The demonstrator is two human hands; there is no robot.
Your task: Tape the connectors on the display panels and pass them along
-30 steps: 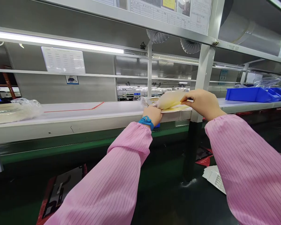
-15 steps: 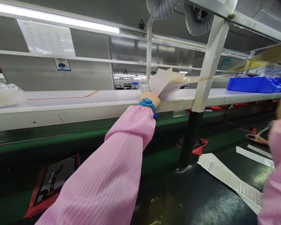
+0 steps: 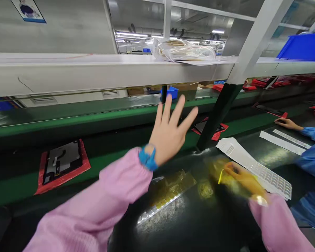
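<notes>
Lying at the left on the green surface, 1 gray-and-black panel [image 3: 64, 162] sits on red wrapping. To its right, the left hand [image 3: 168, 136], with 1 blue wristband [image 3: 148, 158], has its grip wide open, 4 digits visible and spread, holding nothing that shows. Beside its forearm, 1 strip of yellowish film pieces [image 3: 168, 192] lies on the dark bench [image 3: 194, 224]. Above, the white shelf [image 3: 94, 75] carries 1 clear plastic bag [image 3: 187, 51], with 1 small blue bin [image 3: 173, 92] below. Next, 1 post [image 3: 216, 117] stands in front of the second panel [image 3: 200, 126], hiding part of it. Over the bench, the right hand [image 3: 243, 178] appears to pinch yellow film [image 3: 220, 175] between thumb and fingers; blur hides the exact contact. Behind it lie overlapping white label sheets [image 3: 259, 168], too overlapped to count, and 2 separate white strips [image 3: 282, 142]. Farther right, 1 co-worker's hand [image 3: 287, 123] rests near the third panel [image 3: 269, 110], below 1 large blue bin [image 3: 303, 48] on the shelf.
</notes>
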